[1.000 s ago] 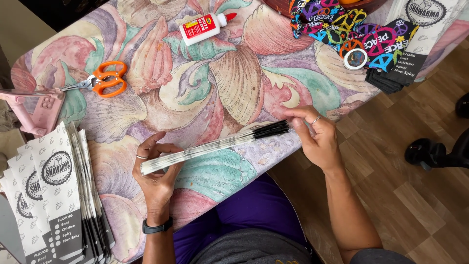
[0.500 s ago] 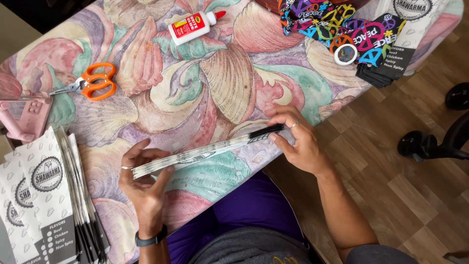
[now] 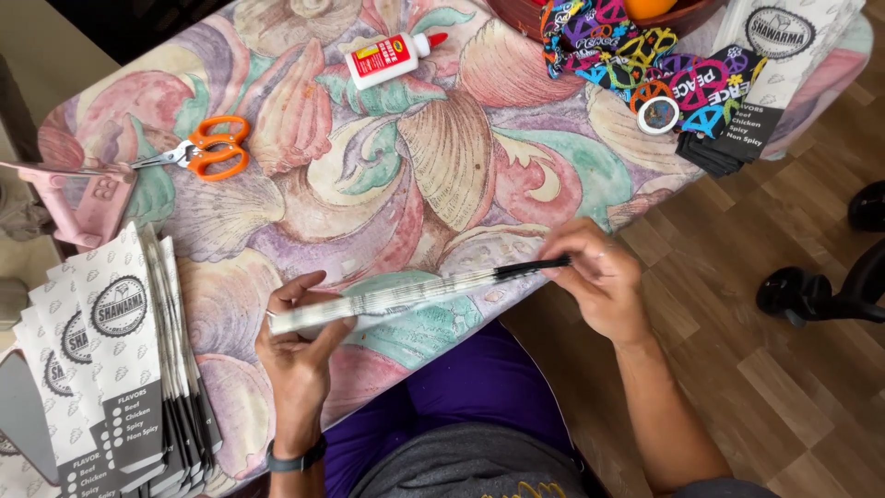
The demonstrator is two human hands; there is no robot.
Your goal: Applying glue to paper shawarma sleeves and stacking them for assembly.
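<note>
The left hand [image 3: 300, 355] pinches the white end of a flat stack of paper sleeves [image 3: 406, 295], thumb on top and fingers beneath, while the right hand [image 3: 599, 281] is closed on the black end, so the stack is stretched edge-up between them just above the near edge of the table [image 3: 433, 175], probably to square the edges. Left of the hands a fanned pile of the same printed sleeves [image 3: 111, 369] lies overlapped, too many to count. Farther back sit one pair of orange scissors [image 3: 207, 152], one white glue bottle [image 3: 383, 57] on its side, one pink tool [image 3: 88, 198], a small round tin [image 3: 658, 114], bright patterned cloth [image 3: 636, 65], and a second sleeve pile [image 3: 784, 55].
</note>
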